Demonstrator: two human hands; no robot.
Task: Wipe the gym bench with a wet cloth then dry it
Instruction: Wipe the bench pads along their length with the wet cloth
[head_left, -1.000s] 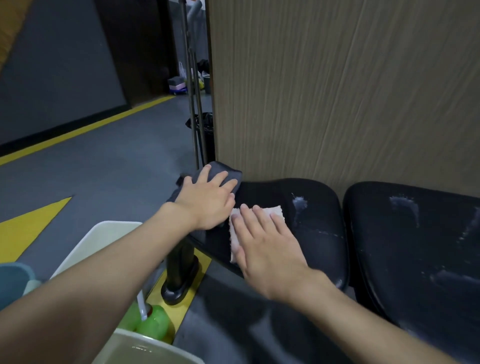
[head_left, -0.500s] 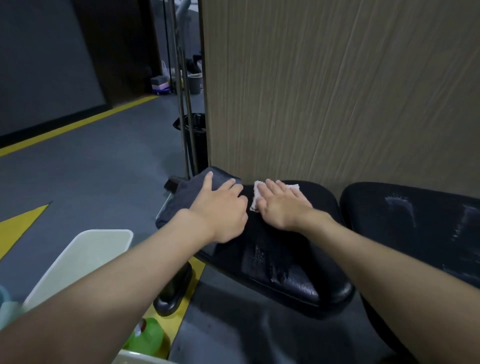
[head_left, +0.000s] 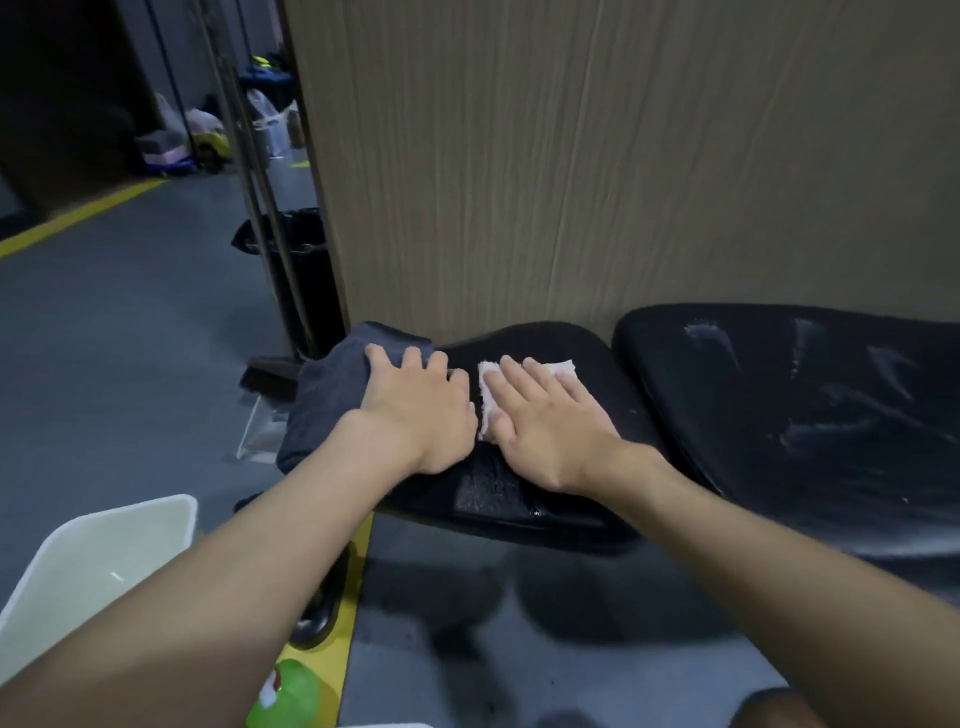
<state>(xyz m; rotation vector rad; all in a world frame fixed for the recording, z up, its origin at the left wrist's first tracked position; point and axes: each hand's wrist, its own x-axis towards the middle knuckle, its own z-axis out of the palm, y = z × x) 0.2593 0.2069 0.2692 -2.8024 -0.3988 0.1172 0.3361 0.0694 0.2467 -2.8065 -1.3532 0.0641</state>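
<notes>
The gym bench has two black pads. My hands rest on the smaller left pad (head_left: 597, 374); the larger right pad (head_left: 810, 431) shows pale wet streaks. My right hand (head_left: 545, 421) lies flat, palm down, on a small white cloth (head_left: 563, 370) in the middle of the left pad. My left hand (head_left: 415, 405) presses a dark grey towel (head_left: 327, 395) that drapes over the pad's left end. A damp shiny patch sits on the pad just below my hands.
A wood-grain wall panel (head_left: 571, 156) stands right behind the bench. A white plastic basin (head_left: 98, 556) and a green bottle (head_left: 285, 696) are on the grey floor at lower left. A black bin (head_left: 301, 260) and metal poles stand left of the panel.
My right hand slid the white cloth from the pad's front edge to its back, then a little forward again. My left hand stayed on the grey towel.
</notes>
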